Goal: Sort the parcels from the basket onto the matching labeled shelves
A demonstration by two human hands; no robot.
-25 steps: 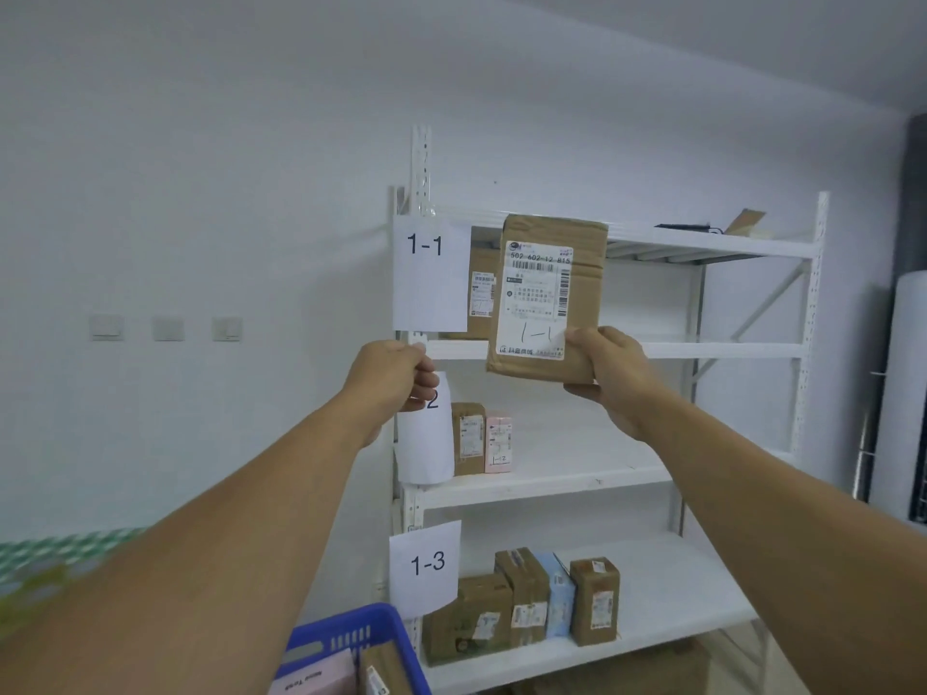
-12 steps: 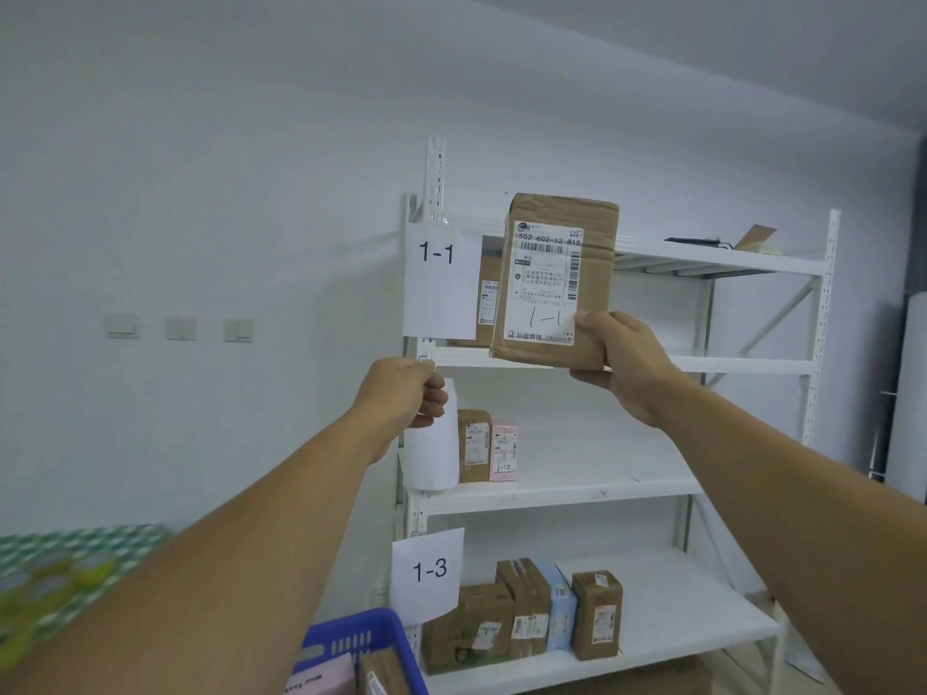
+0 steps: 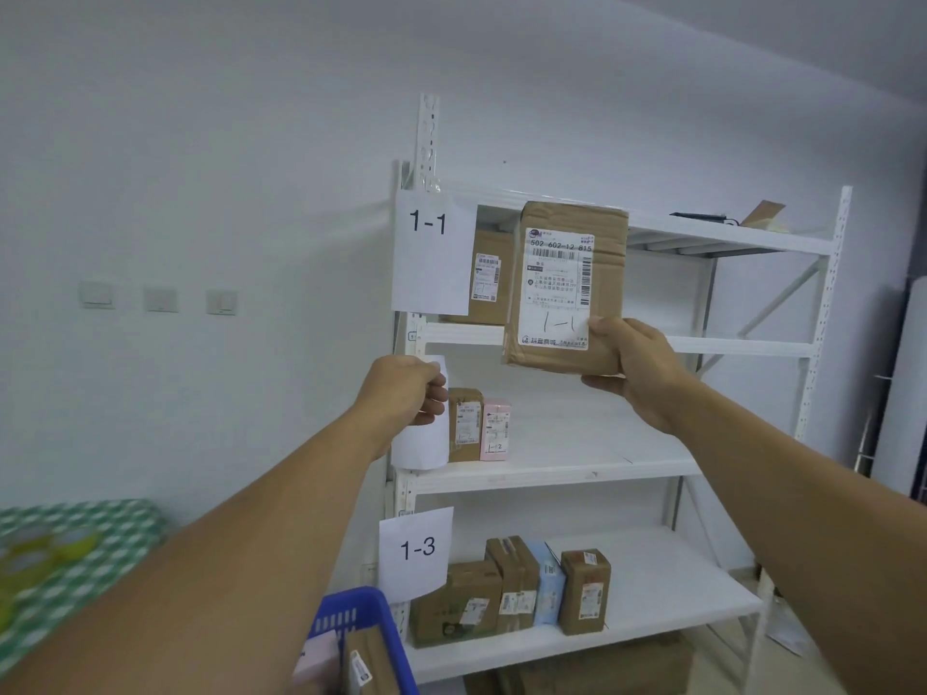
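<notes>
Lowest and nearest to me is the blue basket [image 3: 351, 619], with a pink parcel [image 3: 318, 654] and a brown one [image 3: 368, 664] standing inside it. Both bare arms reach up over it toward the white rack.

The left hand [image 3: 401, 388] has its fingers curled round the upper edge of a white paper sheet [image 3: 426, 443] that hangs at the rack's left post, beside the middle shelf [image 3: 552, 469]. The right hand [image 3: 637, 368] grips the lower right corner of the brown parcel [image 3: 567, 288], thumb on its front and fingers underneath. The parcel is upright in the air, in front of the upper shelf [image 3: 727, 346], and its bottom edge hangs below that board. "1-1" is handwritten on its shipping label. The paper sign 1-1 [image 3: 431, 253] hangs just to its left.

Behind the parcel, another brown box [image 3: 486, 278] stands on that upper shelf. On the middle shelf a small brown box [image 3: 464, 423] and a pink box [image 3: 495, 428] touch side by side. Further down, by the sign 1-3 [image 3: 416, 549], a row of parcels [image 3: 516, 594] stands on the lower shelf [image 3: 677, 609]. Three wall switches [image 3: 160, 299] sit on the wall to the left.
</notes>
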